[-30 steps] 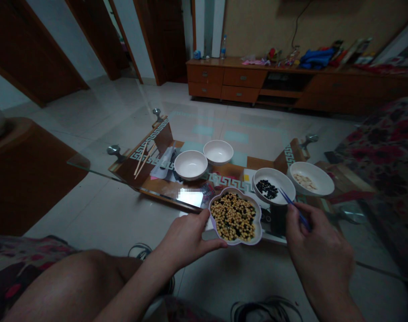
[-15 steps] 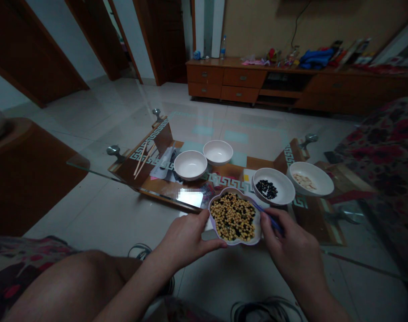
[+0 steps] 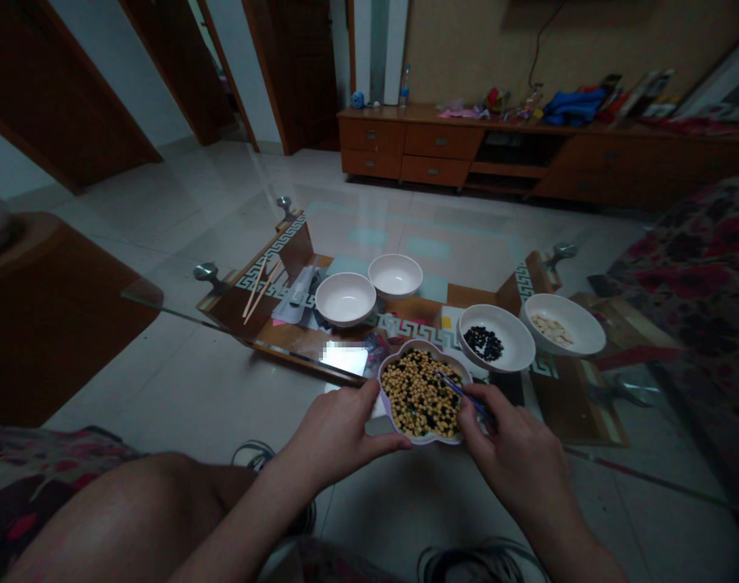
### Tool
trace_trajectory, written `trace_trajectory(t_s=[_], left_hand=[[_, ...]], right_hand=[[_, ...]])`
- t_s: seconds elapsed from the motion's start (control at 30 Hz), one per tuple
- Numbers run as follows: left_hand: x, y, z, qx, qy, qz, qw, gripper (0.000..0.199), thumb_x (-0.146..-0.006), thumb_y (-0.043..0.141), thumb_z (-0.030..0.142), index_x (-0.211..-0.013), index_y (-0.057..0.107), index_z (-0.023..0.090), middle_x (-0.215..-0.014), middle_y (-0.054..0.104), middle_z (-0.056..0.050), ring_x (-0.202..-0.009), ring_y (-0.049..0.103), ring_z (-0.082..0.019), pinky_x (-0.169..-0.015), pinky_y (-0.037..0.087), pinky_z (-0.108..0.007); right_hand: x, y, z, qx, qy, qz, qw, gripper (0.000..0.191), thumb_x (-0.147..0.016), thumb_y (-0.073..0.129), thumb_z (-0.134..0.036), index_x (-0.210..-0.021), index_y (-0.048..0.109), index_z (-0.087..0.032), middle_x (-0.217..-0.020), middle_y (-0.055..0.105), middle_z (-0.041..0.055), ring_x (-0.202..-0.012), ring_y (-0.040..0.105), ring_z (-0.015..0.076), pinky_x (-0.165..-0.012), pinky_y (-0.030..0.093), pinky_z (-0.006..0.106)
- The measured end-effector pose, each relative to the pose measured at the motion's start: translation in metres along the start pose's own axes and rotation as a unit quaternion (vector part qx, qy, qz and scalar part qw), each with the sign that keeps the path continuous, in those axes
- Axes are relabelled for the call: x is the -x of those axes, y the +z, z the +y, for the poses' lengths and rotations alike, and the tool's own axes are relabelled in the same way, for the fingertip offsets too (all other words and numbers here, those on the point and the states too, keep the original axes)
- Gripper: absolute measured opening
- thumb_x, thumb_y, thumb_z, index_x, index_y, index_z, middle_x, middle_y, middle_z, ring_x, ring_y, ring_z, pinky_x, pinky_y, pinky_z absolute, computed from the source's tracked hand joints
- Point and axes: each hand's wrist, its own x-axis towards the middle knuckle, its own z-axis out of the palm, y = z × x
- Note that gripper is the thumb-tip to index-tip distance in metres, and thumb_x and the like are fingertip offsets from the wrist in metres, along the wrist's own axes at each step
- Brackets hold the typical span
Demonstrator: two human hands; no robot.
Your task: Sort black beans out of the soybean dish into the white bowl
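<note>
A scalloped pale dish [image 3: 423, 393] full of yellow and black beans is at the near edge of the glass table. My left hand [image 3: 338, 433] grips its left rim, thumb along the near side. Between the fingers of my right hand [image 3: 508, 441] are blue tweezers [image 3: 466, 393], their tips over the beans in the dish. Behind and to the right stand a white bowl [image 3: 508, 336] with black beans and another white bowl [image 3: 579, 324] with pale flat pieces. Two white bowls with nothing in them, a nearer one [image 3: 345, 300] and a farther one [image 3: 395, 276], stand to the left.
Wooden chopsticks [image 3: 261, 291] lie at the left of the glass table [image 3: 180, 312]. Papers and packets show on the shelf under the glass. A wooden cabinet [image 3: 433, 146] with assorted items stands along the far wall. Floral fabric [image 3: 709, 243] is at the right.
My right hand has moved left with the tweezers, whose tips have gone from the dish's right rim to over the beans. My left hand and the bowls stay where they were.
</note>
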Motion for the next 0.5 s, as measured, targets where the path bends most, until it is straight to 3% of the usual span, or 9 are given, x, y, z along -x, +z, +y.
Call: trace_trajectory(t_s=[0.5], left_hand=[[0.001,-0.002,0.002,0.006,0.002,-0.002,1.000,0.068,-0.082,0.061,0.080,-0.118,0.061,0.021,-0.089,0.074,-0.008,-0.083,0.071,-0.029,-0.069,0.049,-0.033]], right_hand=[[-0.007,0.003,-0.013,-0.002,-0.059,0.023,0.998,0.039,-0.104,0.040,-0.031,-0.100,0.075,-0.016,-0.072,0.075,0.0052,-0.053,0.063,0.0146,-0.058,0.044,0.029]])
